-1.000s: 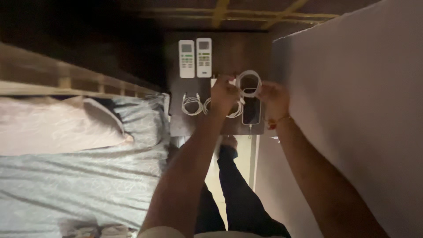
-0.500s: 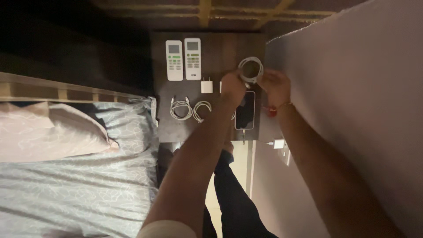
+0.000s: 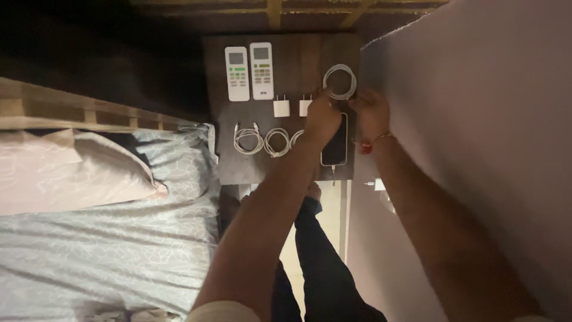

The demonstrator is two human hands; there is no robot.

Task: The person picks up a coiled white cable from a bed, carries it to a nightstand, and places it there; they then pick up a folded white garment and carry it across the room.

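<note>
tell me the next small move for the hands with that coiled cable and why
Probably lower the coiled cable flat onto the bare table above the phone and let go. Both hands, left hand and right hand, pinch its lower edge, the loop looks fully wound, and the other cables, plugs and remotes already lie in neat rows.

On the counter (image 3: pixel 226 170), two remotes (image 3: pixel 249 71) lie side by side at the back left, two plugs (image 3: pixel 292 107) before them, coiled cables (image 3: pixel 263 141) nearer still. A cable loop (image 3: pixel 339 81) lies behind the phone (image 3: pixel 336 146) at the right. The bed (image 3: pixel 107 244) lies left of the counter.
</note>
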